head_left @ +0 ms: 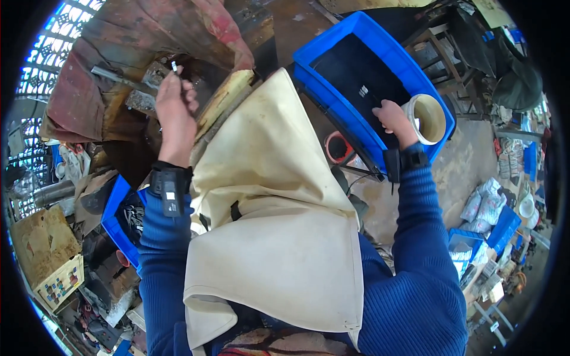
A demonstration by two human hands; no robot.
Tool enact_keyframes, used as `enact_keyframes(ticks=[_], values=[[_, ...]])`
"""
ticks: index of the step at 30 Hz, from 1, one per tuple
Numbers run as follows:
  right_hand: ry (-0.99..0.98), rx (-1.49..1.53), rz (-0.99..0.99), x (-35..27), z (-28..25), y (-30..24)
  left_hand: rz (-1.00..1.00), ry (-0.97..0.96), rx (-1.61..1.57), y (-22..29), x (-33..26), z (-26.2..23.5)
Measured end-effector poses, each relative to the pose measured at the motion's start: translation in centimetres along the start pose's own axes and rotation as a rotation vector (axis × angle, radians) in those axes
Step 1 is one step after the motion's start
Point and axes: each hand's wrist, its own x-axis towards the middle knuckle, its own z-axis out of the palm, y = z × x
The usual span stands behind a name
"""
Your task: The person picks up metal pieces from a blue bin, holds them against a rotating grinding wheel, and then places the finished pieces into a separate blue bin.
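Note:
My left hand [176, 113] is raised at the upper left, its fingers closed on a small shiny metal piece [174, 67] that sticks up past the fingertips. Just beyond it are a metal rod [119, 78] and a rough metal block [141, 102]. My right hand [392, 118] reaches into a blue plastic bin [436, 101] with a dark bottom. Its fingers are curled, and whatever they may hold is hidden. A few small shiny metal pieces [363, 91] lie in the bin a little beyond those fingers. Beside the right wrist, a whitish bucket [432, 117] stands tilted in the bin.
A cream apron [273, 261] covers my lap, with a worn wooden edge [228, 101] along its left. A reddish cloth [142, 35] drapes the far left. Another blue bin [116, 213] sits by my left forearm. White bags [484, 204] lie at right on the floor.

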Motion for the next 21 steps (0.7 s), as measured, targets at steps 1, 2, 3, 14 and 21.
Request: enact_keyframes(ticks=[1, 2, 3, 14, 21], values=[[-0.001, -0.009, 0.006, 0.7, 0.0, 1.2, 0.016, 0.094, 0.071, -0.4, 0.6, -1.2], [-0.071, -0.025, 0.075, 1.4, 0.4, 2.5, 0.033, 0.190, 0.144, -0.9, 1.0, -2.1], [-0.145, -0.039, 0.140, 2.2, 1.0, 3.8, 0.029, 0.195, 0.143, -1.4, 1.2, -2.7], [-0.423, -0.523, 0.178, 4.0, 3.0, 3.2, 0.166, 0.195, 0.556, -5.9, 2.0, -5.2], [-0.105, -0.461, 0.066, 3.3, 4.0, 6.6, 0.178, 0.183, 0.566, -6.4, 2.1, -5.1]])
